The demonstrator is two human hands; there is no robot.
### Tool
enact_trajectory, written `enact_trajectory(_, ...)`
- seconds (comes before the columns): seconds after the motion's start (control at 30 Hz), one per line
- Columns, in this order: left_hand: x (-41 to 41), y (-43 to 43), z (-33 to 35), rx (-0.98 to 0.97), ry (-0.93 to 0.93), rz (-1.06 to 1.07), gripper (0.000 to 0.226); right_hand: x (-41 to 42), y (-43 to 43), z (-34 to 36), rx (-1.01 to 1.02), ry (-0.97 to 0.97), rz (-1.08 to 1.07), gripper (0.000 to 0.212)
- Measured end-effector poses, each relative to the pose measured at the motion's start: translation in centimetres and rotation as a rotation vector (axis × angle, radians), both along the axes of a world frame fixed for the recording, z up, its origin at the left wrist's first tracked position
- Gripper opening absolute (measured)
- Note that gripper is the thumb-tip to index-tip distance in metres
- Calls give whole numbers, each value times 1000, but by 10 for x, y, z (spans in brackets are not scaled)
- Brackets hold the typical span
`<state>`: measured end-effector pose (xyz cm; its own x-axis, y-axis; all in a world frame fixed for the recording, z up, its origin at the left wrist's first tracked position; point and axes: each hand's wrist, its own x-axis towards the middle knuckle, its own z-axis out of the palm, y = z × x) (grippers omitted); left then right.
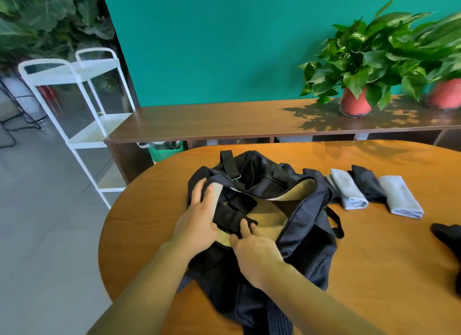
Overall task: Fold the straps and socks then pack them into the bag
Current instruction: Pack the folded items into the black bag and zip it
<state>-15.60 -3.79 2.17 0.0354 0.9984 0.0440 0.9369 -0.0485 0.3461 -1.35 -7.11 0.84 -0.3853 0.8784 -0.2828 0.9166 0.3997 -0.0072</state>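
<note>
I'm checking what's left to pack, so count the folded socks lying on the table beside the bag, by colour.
Grey socks: 2
Black sock: 1
Total: 3
The black thing at the right edge is cut off, so it is not counted.

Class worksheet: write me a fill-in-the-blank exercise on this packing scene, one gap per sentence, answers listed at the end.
1. The bag on the table lies ____, showing its tan lining.
2. The right hand pinches a folded ____ strap at the bag's mouth, beside the left hand.
3. Three folded socks lie to the bag's ____.
4. The plants stand in ____ pots.
Answers: open; black; right; red.
</note>
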Motion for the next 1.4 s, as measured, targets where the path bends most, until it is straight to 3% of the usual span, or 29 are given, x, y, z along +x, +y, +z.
enact_trajectory(0.17, 0, -1, 1, 4, -21, -1, 93, -15, 28, -5, -39, 17, -63, 66)
enact_trajectory(0.33, 1, -1, 8, 41, -40, -5, 96, -24, 40, 2, -3, 35, -101, 55)
enact_trajectory(0.57, 3, -2, 13, -47, -5, 15, 97, -10, 32, 18, -30, 226, -109, 41)
enact_trajectory(0.67, 6, -4, 14, -53, 5, 27, 98, 14, 17, 28, 150, 350, -61, 31)
enact_trajectory(0.87, 5, -4, 5, 11, 27, 69, 97, 91, -4, 33, 658, 652, -62, 33)
enact_trajectory(0.97, 7, 5, -8, 44, 0, 96, 92, 153, -10, 32, 770, 523, -203, 28)
enact_trajectory(1.1, 19, 15, -22, 107, -83, 69, 96, 234, -23, 16, 767, 316, -498, 23)
enact_trajectory(1.27, 30, 17, -24, 95, -79, 104, 92, 296, -27, -2, 354, -50, -1024, 64)
enact_trajectory(1.4, 31, 16, -21, 48, -46, 130, 92, 319, -24, -14, 247, -74, -1255, 71)
